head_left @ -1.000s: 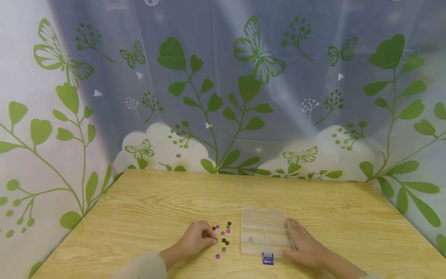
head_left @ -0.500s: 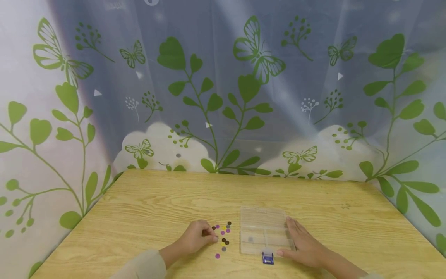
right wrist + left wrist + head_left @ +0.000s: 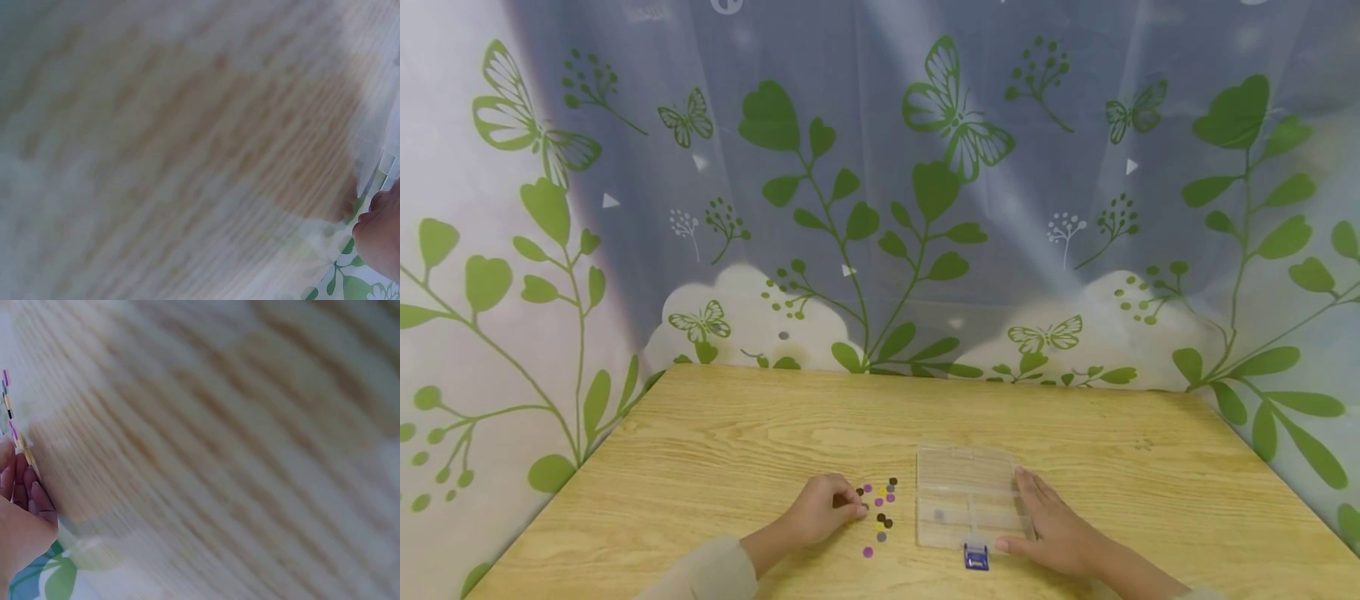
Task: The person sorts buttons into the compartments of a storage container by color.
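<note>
My left hand (image 3: 827, 510) is at the left of a scatter of small, flat round discs (image 3: 882, 518) in purple, yellow, brown and grey. Its thumb and index finger pinch a small disc (image 3: 865, 507), dark or greyish and mostly covered by the fingertips. In the left wrist view, the left hand (image 3: 25, 512) shows only at the edge, with the discs beyond its fingers. My right hand (image 3: 1056, 529) rests against the right side of a clear plastic compartment box (image 3: 955, 475), fingers fairly straight, thumb at the front corner. A greyish piece (image 3: 939, 515) shows in a left compartment.
A blue latch (image 3: 976, 556) sticks out from the box's front edge. The wooden table (image 3: 737, 425) runs back to a curtain (image 3: 880, 208) printed with leaves and butterflies. The discs lie between the left hand and the box.
The left thumb and fingertips have shifted slightly, and the pinched disc shows a little farther back between them. The right hand, the box and the loose discs stay in place.
</note>
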### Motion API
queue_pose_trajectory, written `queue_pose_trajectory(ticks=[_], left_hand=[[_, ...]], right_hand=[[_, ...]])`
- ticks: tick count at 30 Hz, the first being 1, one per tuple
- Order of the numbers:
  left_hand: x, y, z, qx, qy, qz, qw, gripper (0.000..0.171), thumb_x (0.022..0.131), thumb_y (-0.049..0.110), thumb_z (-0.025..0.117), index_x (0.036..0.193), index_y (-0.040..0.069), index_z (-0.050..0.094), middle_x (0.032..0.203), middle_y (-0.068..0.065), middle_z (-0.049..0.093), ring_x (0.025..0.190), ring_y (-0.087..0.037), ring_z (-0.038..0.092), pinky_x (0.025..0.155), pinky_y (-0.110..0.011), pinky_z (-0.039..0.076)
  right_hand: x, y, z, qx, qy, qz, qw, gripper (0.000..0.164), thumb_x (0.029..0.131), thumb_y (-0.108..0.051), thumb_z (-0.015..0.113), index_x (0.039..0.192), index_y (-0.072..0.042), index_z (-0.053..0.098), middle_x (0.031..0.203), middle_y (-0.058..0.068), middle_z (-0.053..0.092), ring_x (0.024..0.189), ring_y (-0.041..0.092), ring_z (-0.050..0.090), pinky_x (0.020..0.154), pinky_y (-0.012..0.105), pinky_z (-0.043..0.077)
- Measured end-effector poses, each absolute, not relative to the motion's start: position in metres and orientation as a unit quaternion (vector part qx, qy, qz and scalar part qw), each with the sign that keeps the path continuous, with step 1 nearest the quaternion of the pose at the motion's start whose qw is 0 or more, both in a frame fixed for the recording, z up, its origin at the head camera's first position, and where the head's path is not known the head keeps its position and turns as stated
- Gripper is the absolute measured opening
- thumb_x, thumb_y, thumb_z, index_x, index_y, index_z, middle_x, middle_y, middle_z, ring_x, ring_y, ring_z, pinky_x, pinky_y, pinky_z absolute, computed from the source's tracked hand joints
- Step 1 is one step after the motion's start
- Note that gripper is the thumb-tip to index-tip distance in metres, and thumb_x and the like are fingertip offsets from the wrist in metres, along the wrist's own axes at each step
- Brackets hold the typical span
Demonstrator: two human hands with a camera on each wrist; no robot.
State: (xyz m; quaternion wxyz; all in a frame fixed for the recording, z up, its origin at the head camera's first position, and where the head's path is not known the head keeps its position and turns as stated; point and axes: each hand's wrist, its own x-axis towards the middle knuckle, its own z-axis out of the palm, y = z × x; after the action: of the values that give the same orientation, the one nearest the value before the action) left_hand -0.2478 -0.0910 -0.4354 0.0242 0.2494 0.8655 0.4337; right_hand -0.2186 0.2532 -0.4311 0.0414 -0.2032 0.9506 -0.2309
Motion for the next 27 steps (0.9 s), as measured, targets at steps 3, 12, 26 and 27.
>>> queue_pose_trajectory(ticks=[3,12,26,27], left_hand=[[-0.2479,-0.0913,-0.4352,0.247,0.866,0.433,0.021,0.013,0.083,0.012,0.067,0.076,0.001,0.065,0.079,-0.003,0.06,0.072,-0.006,0.046,0.063,-0.016,0.039],[-0.2504,-0.0941,-0.4324,0.261,0.86,0.437,0.028,0.011,0.085,0.011,0.065,0.079,0.001,0.066,0.084,-0.006,0.064,0.077,-0.007,0.05,0.067,-0.016,0.042],[-0.2519,-0.0928,-0.427,0.254,0.858,0.444,0.04,0.011,0.088,0.006,0.059,0.083,-0.002,0.065,0.088,-0.008,0.063,0.08,-0.01,0.054,0.068,-0.014,0.046],[-0.2516,-0.0922,-0.4265,0.252,0.858,0.446,0.042,0.011,0.088,0.006,0.059,0.083,-0.003,0.065,0.088,-0.008,0.063,0.079,-0.01,0.054,0.067,-0.014,0.046]], right_hand=[[-0.2189,0.253,-0.4313,-0.202,0.951,-0.23,0.042,0.1,0.085,-0.056,0.055,0.142,0.013,0.01,0.149,0.033,0.01,0.136,0.05,0.012,0.108,0.061,0.016],[-0.219,0.253,-0.4315,-0.201,0.953,-0.224,0.037,0.101,0.084,-0.056,0.055,0.142,0.014,0.011,0.148,0.033,0.011,0.136,0.05,0.013,0.108,0.06,0.017],[-0.2175,0.253,-0.4293,-0.202,0.952,-0.227,0.038,0.1,0.085,-0.056,0.055,0.141,0.014,0.011,0.148,0.034,0.011,0.136,0.05,0.013,0.108,0.06,0.016],[-0.2175,0.253,-0.4293,-0.202,0.952,-0.226,0.038,0.1,0.085,-0.056,0.055,0.141,0.014,0.012,0.148,0.034,0.011,0.136,0.05,0.013,0.108,0.06,0.016]])
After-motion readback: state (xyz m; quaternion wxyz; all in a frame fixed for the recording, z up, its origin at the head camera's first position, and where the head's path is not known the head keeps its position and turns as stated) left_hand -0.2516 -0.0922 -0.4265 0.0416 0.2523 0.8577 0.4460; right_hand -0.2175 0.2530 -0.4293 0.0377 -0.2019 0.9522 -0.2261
